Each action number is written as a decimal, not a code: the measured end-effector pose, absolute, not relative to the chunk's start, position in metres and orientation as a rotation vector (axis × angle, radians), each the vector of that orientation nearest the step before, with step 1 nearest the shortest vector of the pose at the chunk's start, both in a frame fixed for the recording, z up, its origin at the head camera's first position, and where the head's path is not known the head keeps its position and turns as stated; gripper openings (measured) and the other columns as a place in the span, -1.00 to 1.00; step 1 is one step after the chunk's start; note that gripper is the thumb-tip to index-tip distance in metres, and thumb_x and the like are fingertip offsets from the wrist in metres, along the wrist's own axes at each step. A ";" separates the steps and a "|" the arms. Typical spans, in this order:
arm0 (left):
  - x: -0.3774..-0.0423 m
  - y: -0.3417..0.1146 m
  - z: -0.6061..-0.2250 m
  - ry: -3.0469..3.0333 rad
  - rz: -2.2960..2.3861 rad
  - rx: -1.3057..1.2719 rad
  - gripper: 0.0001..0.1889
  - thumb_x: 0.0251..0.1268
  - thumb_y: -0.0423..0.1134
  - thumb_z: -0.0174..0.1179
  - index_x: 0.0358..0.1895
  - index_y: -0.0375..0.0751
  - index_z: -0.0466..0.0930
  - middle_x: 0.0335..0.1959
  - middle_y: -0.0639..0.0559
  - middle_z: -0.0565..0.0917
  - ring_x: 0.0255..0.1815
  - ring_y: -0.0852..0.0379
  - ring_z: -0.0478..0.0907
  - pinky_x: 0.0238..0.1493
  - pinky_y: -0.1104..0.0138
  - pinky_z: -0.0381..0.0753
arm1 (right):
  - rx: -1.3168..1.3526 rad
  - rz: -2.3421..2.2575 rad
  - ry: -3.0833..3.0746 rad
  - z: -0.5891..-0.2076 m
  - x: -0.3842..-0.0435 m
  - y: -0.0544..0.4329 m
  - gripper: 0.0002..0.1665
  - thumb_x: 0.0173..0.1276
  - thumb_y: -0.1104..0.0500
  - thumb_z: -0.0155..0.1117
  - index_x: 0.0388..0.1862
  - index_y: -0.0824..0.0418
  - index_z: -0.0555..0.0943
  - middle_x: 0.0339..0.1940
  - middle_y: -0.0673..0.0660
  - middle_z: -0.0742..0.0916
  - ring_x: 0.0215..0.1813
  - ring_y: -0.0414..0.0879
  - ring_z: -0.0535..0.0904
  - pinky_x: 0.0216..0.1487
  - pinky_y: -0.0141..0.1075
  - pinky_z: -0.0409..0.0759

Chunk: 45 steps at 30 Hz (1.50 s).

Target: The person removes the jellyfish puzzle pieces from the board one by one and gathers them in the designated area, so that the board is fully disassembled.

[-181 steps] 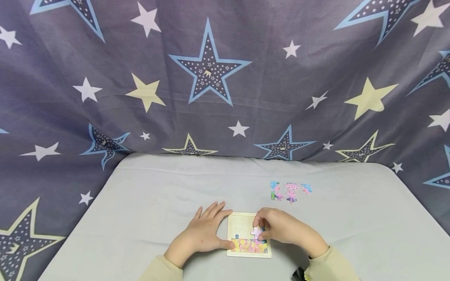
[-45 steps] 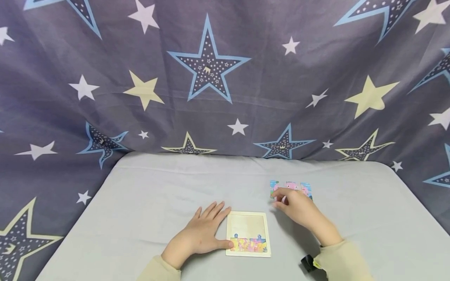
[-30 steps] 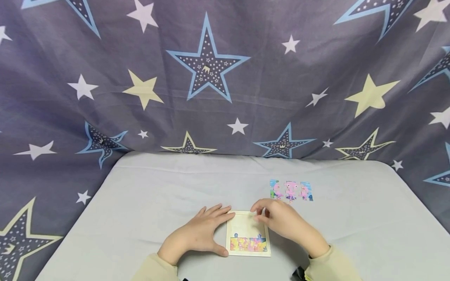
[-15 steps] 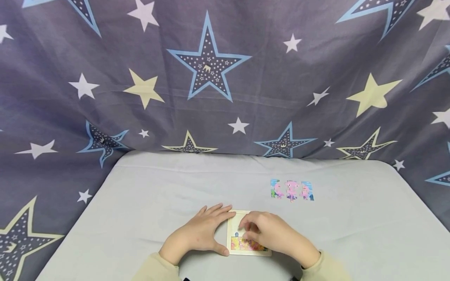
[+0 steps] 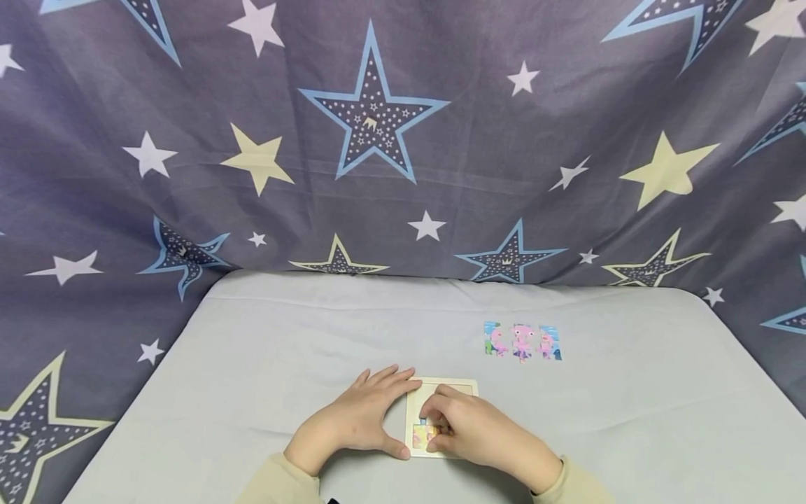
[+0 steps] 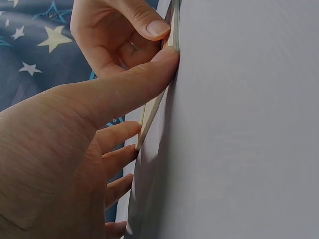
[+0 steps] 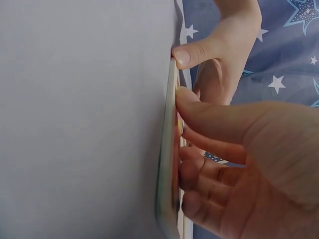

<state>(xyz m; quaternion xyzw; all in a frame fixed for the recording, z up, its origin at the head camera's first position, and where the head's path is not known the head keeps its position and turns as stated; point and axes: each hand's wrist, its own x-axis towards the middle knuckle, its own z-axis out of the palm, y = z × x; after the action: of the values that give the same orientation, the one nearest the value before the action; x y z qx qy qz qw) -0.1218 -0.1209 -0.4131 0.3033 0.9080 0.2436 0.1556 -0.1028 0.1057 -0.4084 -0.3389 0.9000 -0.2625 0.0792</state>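
My left hand (image 5: 355, 423) spreads along the left side of a shallow cream puzzle tray (image 5: 411, 406), its index fingertip at the far left corner and its thumb at the near left corner. Interlocking jigsaw pieces (image 5: 420, 437), yellow and pink with a blue tab, lie in the near part of the tray. Over them my right hand (image 5: 481, 428) curls, thumb and index finger pinching at a puzzle piece mostly covered by the hand. In the right wrist view, the thumb (image 7: 199, 109) and fingertips meet the tray's top side.
Beyond the tray to the right, several jigsaw pieces (image 5: 522, 339) with a pink cartoon character lie in three columns on the grey cloth (image 5: 315, 336). A dark star-patterned curtain (image 5: 403, 140) hangs behind the table.
My right hand placed a piece in the right column of the far group, then came back over the tray and moved left and nearer across its pieces. The left hand shifted slightly at the tray's edge.
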 end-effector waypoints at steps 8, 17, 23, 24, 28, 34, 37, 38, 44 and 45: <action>-0.121 -0.121 -0.413 2.604 0.694 0.870 0.06 -0.17 0.23 0.51 0.48 -0.06 0.29 0.55 0.00 0.19 0.57 -0.13 0.01 0.46 -0.26 -0.10 | -1.050 -0.789 2.718 -0.408 -0.102 0.104 -0.63 0.11 0.16 0.56 -0.14 0.15 0.61 -0.35 -0.16 0.54 -0.40 -0.39 0.40 -0.34 -0.47 0.49; -0.122 -0.121 -0.413 2.607 0.688 0.862 0.05 -0.16 0.24 0.51 0.49 -0.05 0.29 0.55 0.01 0.20 0.57 -0.13 0.00 0.47 -0.25 -0.11 | -1.020 -0.890 2.670 -0.407 -0.102 0.104 -0.79 0.30 0.19 0.42 -0.19 0.08 0.53 -0.42 -0.21 0.53 -0.47 -0.39 0.38 -0.42 -0.46 0.46; -0.122 -0.120 -0.414 2.613 0.668 0.848 0.05 -0.15 0.24 0.50 0.49 -0.03 0.28 0.56 0.02 0.19 0.57 -0.11 -0.01 0.48 -0.23 -0.12 | -0.999 -0.924 2.605 -0.406 -0.104 0.106 -0.75 0.32 0.18 0.40 -0.23 0.04 0.45 -0.47 -0.21 0.50 -0.48 -0.37 0.37 -0.44 -0.45 0.45; -0.122 -0.120 -0.414 2.612 0.667 0.847 0.05 -0.15 0.24 0.50 0.49 -0.03 0.28 0.56 0.02 0.19 0.58 -0.11 -0.01 0.48 -0.23 -0.12 | -1.004 -0.916 2.609 -0.405 -0.104 0.106 -0.74 0.32 0.18 0.40 -0.24 0.03 0.45 -0.47 -0.22 0.50 -0.48 -0.37 0.36 -0.44 -0.45 0.45; -0.122 -0.119 -0.413 2.614 0.662 0.841 0.05 -0.15 0.24 0.50 0.49 -0.03 0.28 0.56 0.02 0.19 0.58 -0.11 -0.01 0.49 -0.22 -0.13 | -1.034 -0.878 2.631 -0.403 -0.106 0.108 -0.73 0.31 0.15 0.41 -0.29 -0.01 0.44 -0.47 -0.26 0.53 -0.46 -0.38 0.38 -0.41 -0.44 0.44; -0.121 -0.120 -0.412 2.609 0.674 0.848 0.06 -0.16 0.24 0.50 0.49 -0.05 0.29 0.55 0.01 0.19 0.57 -0.13 -0.01 0.48 -0.23 -0.12 | -1.044 -0.913 2.590 -0.395 -0.107 0.111 -0.77 0.30 0.13 0.42 -0.33 -0.02 0.48 -0.46 -0.31 0.63 -0.44 -0.42 0.44 -0.32 -0.42 0.48; -0.121 -0.120 -0.412 2.601 0.681 0.841 0.06 -0.17 0.24 0.50 0.49 -0.05 0.28 0.56 0.01 0.18 0.58 -0.12 -0.02 0.48 -0.23 -0.14 | -1.030 -0.957 2.568 -0.392 -0.109 0.114 -0.80 0.30 0.12 0.41 -0.32 -0.03 0.51 -0.42 -0.29 0.68 -0.41 -0.42 0.49 -0.31 -0.41 0.51; -0.122 -0.120 -0.412 2.601 0.678 0.836 0.06 -0.17 0.25 0.50 0.49 -0.05 0.28 0.56 0.01 0.18 0.58 -0.12 -0.03 0.48 -0.22 -0.14 | -1.022 -0.966 2.565 -0.391 -0.110 0.115 -0.80 0.31 0.12 0.41 -0.32 -0.03 0.51 -0.41 -0.28 0.68 -0.41 -0.42 0.50 -0.31 -0.41 0.51; -0.122 -0.120 -0.412 2.593 0.693 0.842 0.07 -0.18 0.23 0.51 0.49 -0.05 0.28 0.55 0.00 0.19 0.58 -0.12 -0.02 0.48 -0.24 -0.14 | -0.974 -0.977 2.577 -0.383 -0.117 0.127 -0.81 0.31 0.14 0.39 -0.33 -0.01 0.50 -0.43 -0.24 0.69 -0.41 -0.40 0.53 -0.35 -0.42 0.53; -0.122 -0.120 -0.412 2.592 0.699 0.845 0.07 -0.18 0.23 0.52 0.49 -0.05 0.28 0.55 0.00 0.19 0.58 -0.13 -0.02 0.48 -0.24 -0.14 | -0.967 -0.970 2.586 -0.382 -0.118 0.130 -0.80 0.31 0.15 0.39 -0.33 -0.01 0.50 -0.43 -0.24 0.68 -0.41 -0.39 0.53 -0.35 -0.41 0.53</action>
<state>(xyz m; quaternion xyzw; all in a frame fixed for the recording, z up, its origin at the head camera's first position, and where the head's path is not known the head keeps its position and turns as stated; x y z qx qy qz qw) -0.1218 -0.1197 -0.4116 0.2962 0.9086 0.2452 0.1630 -0.1181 0.1295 -0.3821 -0.3284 0.8786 -0.3297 0.1075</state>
